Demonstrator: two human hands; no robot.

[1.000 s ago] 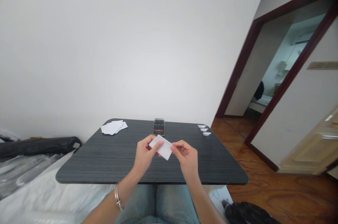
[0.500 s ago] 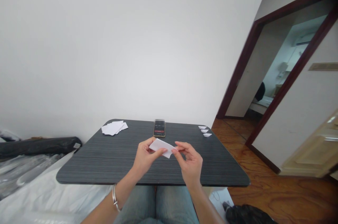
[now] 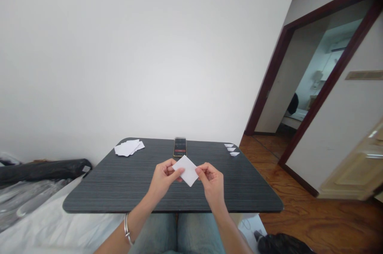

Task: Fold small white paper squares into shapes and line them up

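Note:
A small white sheet of paper (image 3: 187, 169) is held up above the table, turned so that one corner points away from me. My left hand (image 3: 165, 176) pinches its left corner between thumb and fingers. The right corner is pinched by my right hand (image 3: 211, 180). At the back left of the table lies a loose stack of white paper sheets (image 3: 127, 148). Three small folded white papers (image 3: 231, 149) lie in a column at the back right. Beyond my hands, a phone (image 3: 180, 148) rests near the table's back edge.
The dark, wood-grained table (image 3: 119, 190) stands against a white wall (image 3: 167, 54). To the left are a black roll (image 3: 44, 169) and plastic-wrapped things. A black bag (image 3: 281, 244) lies on the wooden floor at the lower right, and a doorway (image 3: 278, 82) opens beyond.
The paper has turned from a slanted, narrow shape to a diamond facing me. My right hand has shifted slightly left and now grips the right corner. The view has tilted a little.

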